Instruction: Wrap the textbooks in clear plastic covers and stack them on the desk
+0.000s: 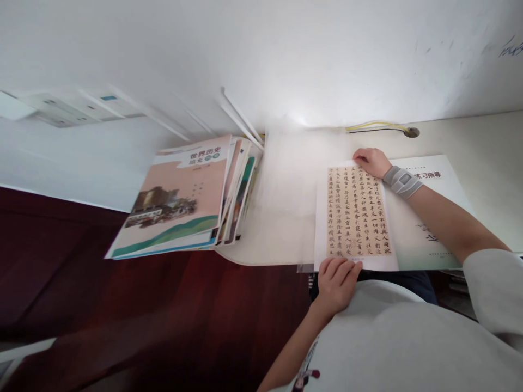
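A calligraphy page (pixel 355 218), with columns of dark brushed characters on tan and a pale border, lies at the front edge of the desk. At its top edge, my right hand (pixel 371 162) pinches the paper; a grey strap is around that wrist. My left hand (pixel 337 283) has its fingers curled over the bottom edge, the thumb partly hidden. To the right, under my right forearm, is a white and green book cover (pixel 429 218) with Chinese print. Whether the page belongs to that book I cannot tell. Clear plastic (pixel 305 268) shows along the page's left side.
Left of the page, a stack of books (pixel 180 201) leans outward past the rounded end of the white desk (pixel 278 228). Yellow and black cables run to a cable hole (pixel 412 132) by the wall. Below is a dark red floor (pixel 196 316).
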### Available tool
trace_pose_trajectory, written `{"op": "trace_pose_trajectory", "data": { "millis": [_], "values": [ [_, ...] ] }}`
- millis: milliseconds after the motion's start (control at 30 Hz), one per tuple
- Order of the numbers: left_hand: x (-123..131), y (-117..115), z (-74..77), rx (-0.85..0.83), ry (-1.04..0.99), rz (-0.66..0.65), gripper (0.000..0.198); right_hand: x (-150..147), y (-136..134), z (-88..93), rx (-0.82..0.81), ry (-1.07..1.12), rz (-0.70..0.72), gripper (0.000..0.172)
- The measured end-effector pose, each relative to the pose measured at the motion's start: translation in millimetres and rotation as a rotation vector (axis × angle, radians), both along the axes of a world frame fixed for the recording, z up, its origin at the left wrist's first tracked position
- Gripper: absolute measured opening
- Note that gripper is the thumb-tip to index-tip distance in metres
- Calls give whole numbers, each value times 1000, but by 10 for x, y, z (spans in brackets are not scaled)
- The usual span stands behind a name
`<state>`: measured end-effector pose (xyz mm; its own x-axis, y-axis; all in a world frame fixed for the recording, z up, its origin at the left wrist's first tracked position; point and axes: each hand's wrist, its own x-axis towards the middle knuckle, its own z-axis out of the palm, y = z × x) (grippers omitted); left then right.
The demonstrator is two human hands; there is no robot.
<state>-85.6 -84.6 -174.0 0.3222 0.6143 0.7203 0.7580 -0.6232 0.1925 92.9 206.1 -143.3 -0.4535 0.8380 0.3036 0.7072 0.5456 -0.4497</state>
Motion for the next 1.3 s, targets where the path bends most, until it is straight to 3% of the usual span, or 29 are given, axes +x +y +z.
{"op": "trace_pose_trajectory", "data": {
  "millis": [133,467,667,800,933,1000,1100,1200,1300],
  "values": [
    [-11,-10,-15,-21,8,-26,19,-49,-30,4,93,-112,-44,27],
    [12,24,99,-81,124,-154,18,-22,13,-43,31,-91,107,31],
    [-122,-5,26,-86,95,-81,21,-54,-6,-37,79,-187,-64,30],
    [-88,-33,-2,-77,89,-88,20,-75,0,-64,129,-189,46,28],
    [-106,-30,64,-111,98,-88,16,-59,9,-98,134,-129,125,31],
    [-183,0,117,-110,97,-26,17,-42,14,-108,142,-57,126,34],
    [-345,105,193,-130,112,250,30,-21,21,-109,205,97,74,38],
    [-504,269,247,-386,122,525,51,-16,10,-80,277,198,-20,39],
    [-646,416,288,-622,75,613,52,7,-81,8,279,185,-42,39]
  ]
}}
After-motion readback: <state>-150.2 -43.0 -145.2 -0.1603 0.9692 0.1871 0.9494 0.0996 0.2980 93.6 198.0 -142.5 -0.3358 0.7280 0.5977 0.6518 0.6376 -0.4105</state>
